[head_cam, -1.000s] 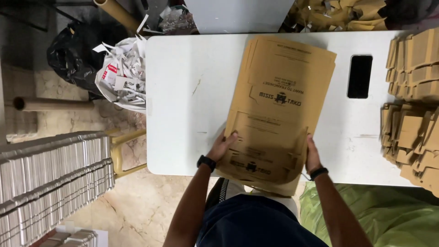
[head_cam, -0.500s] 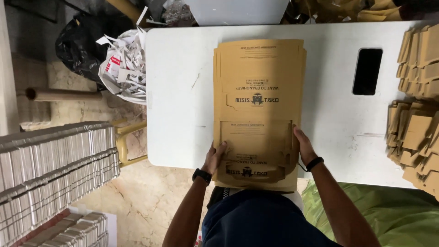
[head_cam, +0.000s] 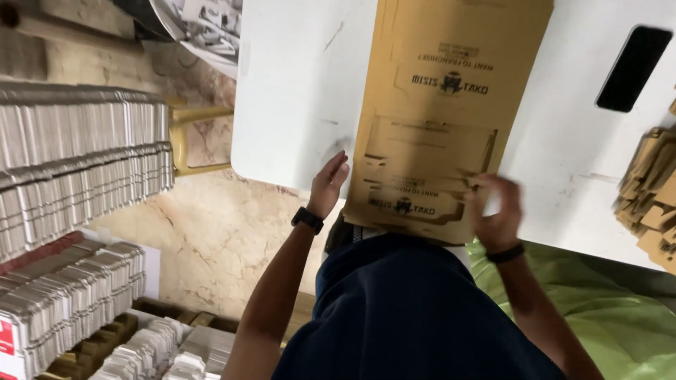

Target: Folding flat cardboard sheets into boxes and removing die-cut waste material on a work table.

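While the stack of flat brown cardboard sheets [head_cam: 451, 105] lies on the white table [head_cam: 296, 91], reaching from the top edge of the frame down to the table's near edge at lower centre, both hands meet it at its near end. The left hand [head_cam: 329, 184], left of centre, has its fingers held straight and close together, pressed flat against the stack's left edge, gripping nothing. The right hand [head_cam: 496, 211], right of centre and blurred, lies over the stack's lower right corner with fingers curled on the top sheet; whether it pinches the sheet or only presses on it cannot be told. A black band [head_cam: 308, 219] circles the left wrist and a dark band [head_cam: 505, 253] the right.

On the table to the upper right of the stack, apart from it, lies a black phone [head_cam: 632, 68]. At the right edge of the frame sits a heap of folded brown cardboard pieces [head_cam: 651, 200]. Below the table, the lower right shows green fabric [head_cam: 620, 309]. Along the left side of the frame stand rows of flat white packed sheets [head_cam: 77, 169], with more at the lower left. At the top left, a bag of crumpled paper [head_cam: 204, 28] rests beside the table.
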